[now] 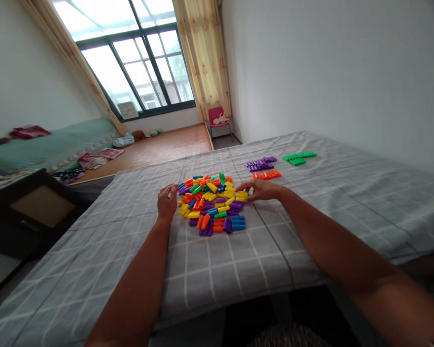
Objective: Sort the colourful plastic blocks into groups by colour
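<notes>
A heap of small plastic pieces (211, 196) in yellow, orange, purple, blue and green lies on the grey checked cloth. My left hand (167, 200) is at the heap's left edge, fingers bent; whether it holds a piece cannot be made out. At the right edge, my right hand (259, 190) reaches with thumb and fingers apart around yellow pieces (241, 195). Beyond it, purple pieces (261, 164), orange pieces (266, 175) and green pieces (299, 157) lie in separate rows.
The checked cloth (217, 270) covers a wide surface with its front edge near me. A white wall (329, 72) stands at the right. Further back are a wooden platform (169, 144), a pink chair (217, 115) and a window. A dark cabinet (21, 217) is at the left.
</notes>
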Available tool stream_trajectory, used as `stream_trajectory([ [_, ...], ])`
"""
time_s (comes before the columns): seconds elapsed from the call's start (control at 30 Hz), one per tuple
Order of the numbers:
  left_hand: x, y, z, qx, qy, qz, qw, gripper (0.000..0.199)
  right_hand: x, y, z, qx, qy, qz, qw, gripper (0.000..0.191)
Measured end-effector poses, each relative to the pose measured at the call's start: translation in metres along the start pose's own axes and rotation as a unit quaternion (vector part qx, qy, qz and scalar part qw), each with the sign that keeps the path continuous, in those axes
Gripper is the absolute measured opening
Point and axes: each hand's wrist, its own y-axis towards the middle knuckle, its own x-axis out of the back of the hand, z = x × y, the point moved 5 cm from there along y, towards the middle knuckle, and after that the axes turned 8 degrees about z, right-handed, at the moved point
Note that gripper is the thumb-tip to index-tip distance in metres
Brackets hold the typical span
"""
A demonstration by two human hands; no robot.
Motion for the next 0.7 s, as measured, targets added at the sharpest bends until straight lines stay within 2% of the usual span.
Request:
stream_trajectory([
  [0.13, -0.006, 0.003, 0.018, 0.02, -0.002, 0.019, 1.0, 0.039, 0.005, 0.001, 0.003, 0.005, 0.038, -0.053, 0.998, 0.046],
  [0.23, -0.012, 0.005, 0.029, 0.037, 0.003, 0.047, 0.998, 0.039, 0.013, -0.001, -0.003, -0.029, 0.093, -0.131, 0.987, 0.043],
  [0.33, -0.017, 0.005, 0.042, 0.079, 0.009, 0.078, 0.994, 0.039, 0.029, -0.01, -0.016, -0.056, 0.16, -0.213, 0.962, 0.046],
  [0.43, -0.02, 0.005, 0.049, 0.098, 0.013, 0.094, 0.991, 0.04, 0.055, -0.028, -0.037, -0.093, 0.205, -0.298, 0.928, 0.047],
  [0.57, -0.022, 0.006, 0.05, 0.091, 0.022, 0.105, 0.99, 0.041, 0.086, -0.066, -0.07, -0.194, 0.2, -0.381, 0.882, 0.042],
  [0.63, -0.023, 0.006, 0.048, 0.087, 0.028, 0.11, 0.99, 0.042, 0.095, -0.083, -0.081, -0.233, 0.18, -0.394, 0.871, 0.041],
  [0.7, -0.024, 0.007, 0.047, 0.084, 0.037, 0.114, 0.989, 0.042, 0.102, -0.094, -0.086, -0.25, 0.15, -0.379, 0.878, 0.041],
])
